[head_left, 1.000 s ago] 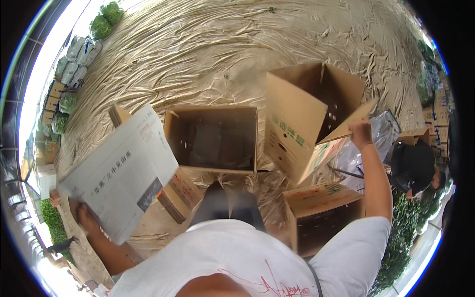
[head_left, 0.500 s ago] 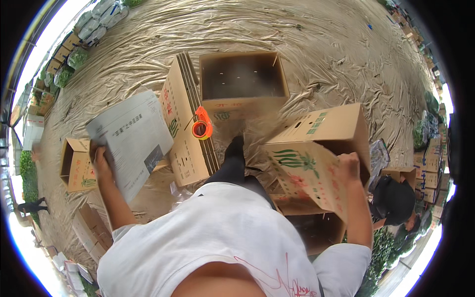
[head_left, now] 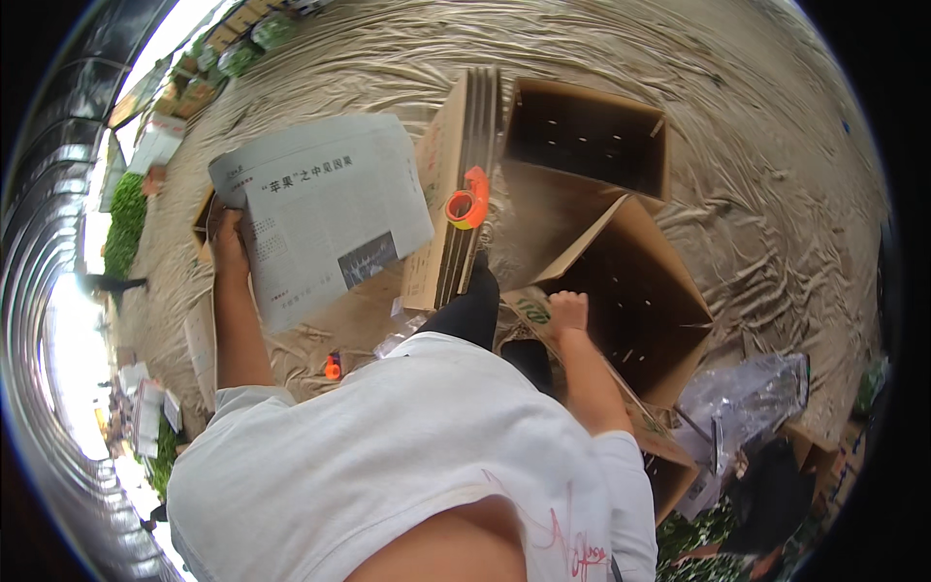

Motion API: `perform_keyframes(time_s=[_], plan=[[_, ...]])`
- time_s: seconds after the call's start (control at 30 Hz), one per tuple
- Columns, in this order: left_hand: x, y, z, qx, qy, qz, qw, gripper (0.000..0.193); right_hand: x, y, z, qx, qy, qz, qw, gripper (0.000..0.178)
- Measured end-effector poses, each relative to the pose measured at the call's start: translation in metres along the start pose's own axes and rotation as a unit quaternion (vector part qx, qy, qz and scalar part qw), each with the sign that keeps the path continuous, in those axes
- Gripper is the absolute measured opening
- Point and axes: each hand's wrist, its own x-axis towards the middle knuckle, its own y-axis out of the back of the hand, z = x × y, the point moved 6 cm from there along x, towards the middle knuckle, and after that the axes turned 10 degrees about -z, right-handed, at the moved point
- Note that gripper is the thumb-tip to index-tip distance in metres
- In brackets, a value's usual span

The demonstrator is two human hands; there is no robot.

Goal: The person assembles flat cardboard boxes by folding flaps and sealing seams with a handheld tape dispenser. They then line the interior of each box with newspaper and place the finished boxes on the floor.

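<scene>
My left hand (head_left: 231, 244) is closed on the left edge of a large newspaper sheet (head_left: 325, 228), held up with its printed side facing me. At the right, the fingers of my right hand (head_left: 569, 312) curl over the near rim of a cardboard box (head_left: 587, 240). Its mouth faces up toward me, showing a dark inside with small holes. Between my hands, an orange tape dispenser (head_left: 467, 204) rests on the top edges of a stack of flattened cartons (head_left: 477, 126). The newspaper covers part of a small carton beside my left hand.
Beyond the held box stands another open box (head_left: 667, 160); one more box (head_left: 679, 475) lies near my right side. Clear plastic wrap (head_left: 747, 398) is beside it. A person in black (head_left: 771, 495) bends at lower right. A second orange dispenser (head_left: 333, 366) sits on brown ground sheeting (head_left: 776, 242).
The box in my right hand has turned from showing its printed side to showing its open inside. The newspaper stays in my left hand. My view has swung left.
</scene>
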Motion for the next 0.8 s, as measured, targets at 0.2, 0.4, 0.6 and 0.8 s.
perform_keyframes(time_s=[0.2,0.4,0.6,0.8], plan=[[-0.06,0.038,0.043,0.095,0.015,0.07,0.993,0.046,0.022,-0.068,-0.087,0.057,0.127,-0.152,0.978,0.015],[-0.121,0.081,0.044,0.102,0.036,0.155,0.982,0.045,0.034,-0.083,-0.059,0.318,-0.028,-0.191,0.928,0.019],[-0.162,0.154,-0.019,0.066,0.111,0.24,0.962,0.026,0.091,-0.053,-0.052,0.379,-0.007,-0.122,0.917,0.024],[-0.214,0.227,-0.066,0.199,0.182,0.237,0.933,0.043,0.193,-0.041,-0.074,0.553,-0.135,-0.084,0.818,0.05]])
